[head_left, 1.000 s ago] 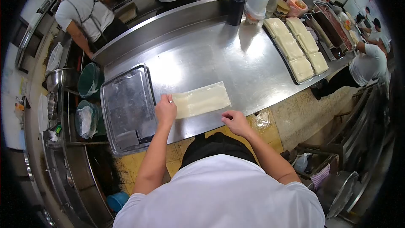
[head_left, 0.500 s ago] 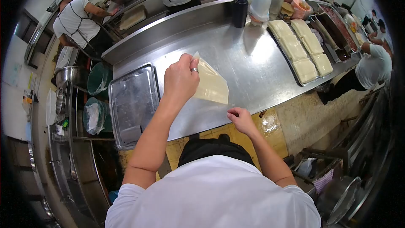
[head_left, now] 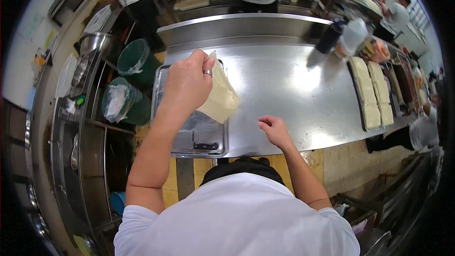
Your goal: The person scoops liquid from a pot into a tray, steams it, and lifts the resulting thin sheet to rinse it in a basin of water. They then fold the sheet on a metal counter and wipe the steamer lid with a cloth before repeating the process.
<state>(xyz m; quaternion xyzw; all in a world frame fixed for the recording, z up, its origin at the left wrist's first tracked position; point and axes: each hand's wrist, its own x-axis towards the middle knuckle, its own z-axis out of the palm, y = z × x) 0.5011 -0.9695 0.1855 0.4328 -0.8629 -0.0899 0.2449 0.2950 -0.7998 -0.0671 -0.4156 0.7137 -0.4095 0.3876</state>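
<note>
My left hand (head_left: 189, 78), with a ring on one finger, pinches a thin, pale yellow sheet of dough (head_left: 220, 97) by its upper corner. The sheet hangs down from the fingers, partly over a metal tray (head_left: 194, 130) at the left of the steel table. A knife with a black handle (head_left: 206, 146) lies in the tray near its front edge. Above the table's front part, my right hand (head_left: 275, 130) is closed with its fingers curled, apart from the dough; nothing shows in it.
Stacked pale dough sheets (head_left: 369, 95) lie on a dark tray at the table's right. Behind them stand a dark bottle (head_left: 330, 37) and a clear, white-capped container (head_left: 353, 35). Green bins (head_left: 137, 59) stand left of the table. Several people work beyond it.
My left hand has carried the dough sheet left, over the tray. The head view has turned left, so the table appears shifted right. My right hand stays low and closed.
</note>
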